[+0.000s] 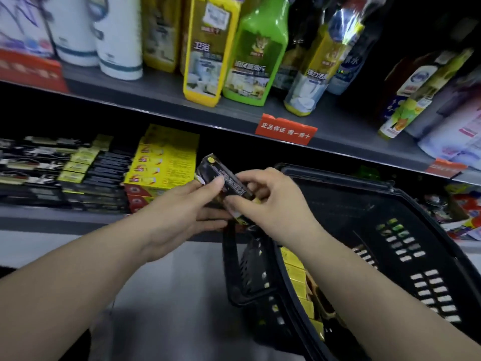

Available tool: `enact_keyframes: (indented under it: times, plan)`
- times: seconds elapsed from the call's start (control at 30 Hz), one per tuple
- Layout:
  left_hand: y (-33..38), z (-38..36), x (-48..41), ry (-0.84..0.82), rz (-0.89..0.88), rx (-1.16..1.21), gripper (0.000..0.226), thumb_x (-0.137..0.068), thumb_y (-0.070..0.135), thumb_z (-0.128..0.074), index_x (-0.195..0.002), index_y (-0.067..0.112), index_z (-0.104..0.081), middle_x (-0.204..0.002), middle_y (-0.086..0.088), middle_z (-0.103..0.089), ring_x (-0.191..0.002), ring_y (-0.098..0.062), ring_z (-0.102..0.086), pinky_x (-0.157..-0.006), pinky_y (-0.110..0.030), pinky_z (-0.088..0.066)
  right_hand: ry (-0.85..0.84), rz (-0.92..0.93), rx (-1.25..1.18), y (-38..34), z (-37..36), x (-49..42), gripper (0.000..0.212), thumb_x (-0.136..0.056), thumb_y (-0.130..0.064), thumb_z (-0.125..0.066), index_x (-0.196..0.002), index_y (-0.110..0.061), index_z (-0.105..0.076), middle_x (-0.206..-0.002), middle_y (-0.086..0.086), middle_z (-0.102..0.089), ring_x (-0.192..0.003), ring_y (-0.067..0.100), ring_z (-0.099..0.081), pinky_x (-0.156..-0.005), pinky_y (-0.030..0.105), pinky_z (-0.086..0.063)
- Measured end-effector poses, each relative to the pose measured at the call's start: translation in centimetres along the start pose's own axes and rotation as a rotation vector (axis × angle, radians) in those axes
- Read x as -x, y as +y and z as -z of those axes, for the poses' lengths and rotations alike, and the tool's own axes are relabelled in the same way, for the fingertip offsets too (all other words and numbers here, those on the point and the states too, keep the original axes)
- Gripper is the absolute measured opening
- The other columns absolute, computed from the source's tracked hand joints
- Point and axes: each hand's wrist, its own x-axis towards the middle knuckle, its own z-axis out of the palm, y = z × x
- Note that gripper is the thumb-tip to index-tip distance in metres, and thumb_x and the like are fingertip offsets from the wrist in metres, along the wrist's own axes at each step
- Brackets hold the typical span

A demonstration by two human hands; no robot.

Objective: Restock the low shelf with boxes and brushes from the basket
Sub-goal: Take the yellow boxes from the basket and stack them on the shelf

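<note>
A slim, glossy black carton (221, 178) with a yellow dot on its end flap was held in both hands above the near rim of the shopping basket (390, 204), its long axis running from upper left, toward the shelf, down to lower right. The left hand (182, 204) gripped it from below, thumb pressed across its printed face, fingers curled beneath. The right hand (270, 201) pinched the lower end, where a second, yellow-edged box (240, 217) showed just under the fingertips; how many boxes were in the grip could not be told for sure.

Below the right wrist, the black plastic basket, its walls pierced with slots, held a row of about five flat yellow boxes (299, 280) standing on edge along its left wall. Its handle (231, 269) hung down outside, beneath the hands.

Beyond the left hand, on the low shelf (65, 214), four yellow cartons (166, 162) lay stacked on two red-ended ones, beside blurred rows of black-and-yellow packs (86, 173).

On the shelf above the hands stood two yellow bottles (208, 50), one green bottle (255, 56) and white paper rolls (119, 37), with a red paper tag (285, 130) clipped to the shelf edge.
</note>
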Motion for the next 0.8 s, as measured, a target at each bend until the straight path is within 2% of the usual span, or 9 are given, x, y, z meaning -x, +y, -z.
enact_keyframes:
  times: [0.13, 0.27, 0.4, 0.47, 0.5, 0.57, 0.67, 0.73, 0.8]
  plan:
    - [0.6, 2.1, 1.0, 0.020, -0.070, 0.038, 0.039, -0.077, 0.028, -0.057, -0.107, 0.002, -0.062, -0.100, -0.013, -0.072, -0.089, -0.023, -0.069, -0.073, -0.034, -0.059, -0.197, 0.089, -0.007, -1.8, -2.7, -0.5, 0.056, -0.072, -0.028, -0.078, -0.124, -0.031, -0.058, -0.106, -0.006, -0.047, -0.098, -0.004, -0.048, -0.088, 0.002, -0.035]
    - [0.8, 4.4, 0.0, 0.136, -0.055, 0.121, 0.022, -0.086, 0.019, -0.057, -0.103, 0.006, -0.061, -0.100, -0.012, -0.072, -0.094, -0.023, -0.070, -0.077, -0.033, -0.058, -0.344, -0.016, -0.057, -2.1, -3.4, -1.5, 0.074, -0.072, -0.026, -0.078, -0.135, -0.033, -0.041, -0.126, -0.009, -0.043, -0.114, 0.003, -0.048, -0.098, 0.018, -0.040]
    - [1.2, 7.1, -1.2, 0.244, 0.046, 0.083, 0.012, -0.087, 0.026, -0.061, -0.094, 0.017, -0.056, -0.077, -0.002, -0.072, -0.075, -0.021, -0.070, -0.072, -0.038, -0.057, -0.421, -0.104, -0.204, -1.8, -4.0, -3.4, 0.055, -0.086, -0.014, -0.064, -0.135, -0.028, -0.041, -0.130, -0.007, -0.049, -0.115, 0.003, -0.051, -0.092, 0.019, -0.047]
    - [1.2, 8.7, -1.4, 0.231, 0.155, -0.084, 0.015, -0.086, 0.031, -0.063, -0.096, 0.021, -0.061, -0.085, 0.001, -0.072, -0.080, -0.018, -0.068, -0.068, -0.033, -0.056, -0.423, -0.069, -0.159, -1.7, -4.5, -4.5, 0.052, -0.091, -0.005, -0.053, -0.133, -0.031, -0.041, -0.132, -0.006, -0.047, -0.116, 0.004, -0.050, -0.089, 0.014, -0.045]
    - [1.1, 9.6, -1.4, 0.203, 0.210, -0.183, 0.017, -0.085, 0.033, -0.064, -0.098, 0.023, -0.064, -0.092, 0.001, -0.072, -0.088, -0.017, -0.067, -0.073, -0.033, -0.054, -0.439, -0.013, -0.093, -1.7, -4.9, -5.1, 0.058, -0.089, -0.001, -0.051, -0.132, -0.036, -0.038, -0.136, -0.006, -0.042, -0.120, 0.005, -0.046, -0.092, 0.014, -0.043]
    - [1.1, 11.2, -1.2, 0.142, 0.295, -0.348, 0.018, -0.083, 0.037, -0.065, -0.095, 0.022, -0.064, -0.100, 0.003, -0.069, -0.098, -0.015, -0.062, -0.080, -0.031, -0.050, -0.513, 0.135, 0.096, -2.0, -6.0, -6.4, 0.072, -0.085, 0.002, -0.053, -0.132, -0.046, -0.030, -0.144, -0.009, -0.028, -0.128, 0.009, -0.038, -0.102, 0.020, -0.037]
    - [1.5, 12.9, -1.0, 0.081, 0.338, -0.515, 0.036, -0.078, 0.045, -0.066, -0.105, 0.023, -0.061, -0.111, 0.007, -0.061, -0.101, -0.009, -0.054, -0.074, -0.025, -0.044, -0.594, 0.276, 0.325, -2.2, -8.6, -8.6, 0.071, -0.081, -0.003, -0.062, -0.134, -0.044, -0.038, -0.151, -0.016, -0.014, -0.138, 0.011, -0.022, -0.108, 0.025, -0.027]
    - [2.0, 13.7, -1.1, 0.082, 0.337, -0.563, 0.045, -0.076, 0.050, -0.066, -0.108, 0.019, -0.068, -0.117, 0.003, -0.062, -0.108, -0.013, -0.054, -0.084, -0.029, -0.044, -0.574, 0.347, 0.362, -2.6, -10.3, -10.0, 0.052, -0.079, -0.007, -0.067, -0.123, -0.033, -0.054, -0.150, -0.009, -0.026, -0.137, 0.012, -0.023, -0.107, 0.022, -0.022]
    - [2.5, 14.6, -1.1, 0.130, 0.311, -0.655, 0.048, -0.075, 0.056, -0.064, -0.105, 0.020, -0.071, -0.112, 0.001, -0.065, -0.110, -0.017, -0.055, -0.091, -0.034, -0.046, -0.558, 0.396, 0.375, -3.0, -11.4, -11.4, 0.036, -0.077, -0.017, -0.073, -0.110, -0.025, -0.063, -0.132, -0.006, -0.051, -0.124, 0.013, -0.040, -0.100, 0.021, -0.030]
